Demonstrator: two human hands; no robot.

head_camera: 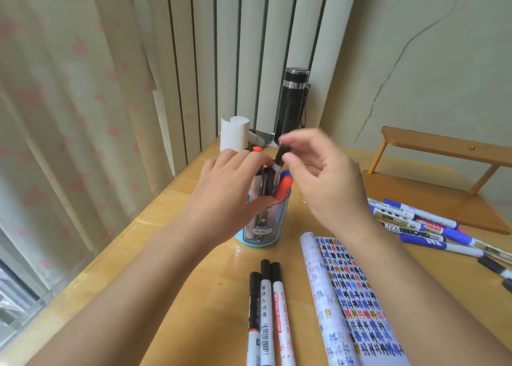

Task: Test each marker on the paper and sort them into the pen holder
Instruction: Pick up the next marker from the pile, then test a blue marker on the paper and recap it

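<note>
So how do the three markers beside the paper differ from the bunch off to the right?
The three markers have black caps and lie side by side; the right bunch has mostly blue caps and lies overlapping. Both are capped and lie on the table.

Three front markers (266, 310) — one holder (263, 228); one flask (291, 102)

**Black marker poised at the holder's mouth**

Translucent blue pen holder (261, 227) upright, left hand (221, 196) gripping it, red and blue caps poking out; right hand (329, 188) pinches a black-capped marker (281, 155), tilted above the rim; three black-capped markers (266, 310) lie side by side in front; scribble-covered paper (354, 296) beside them, left edge curled; blue-capped markers (421, 224) heaped beyond.
</note>
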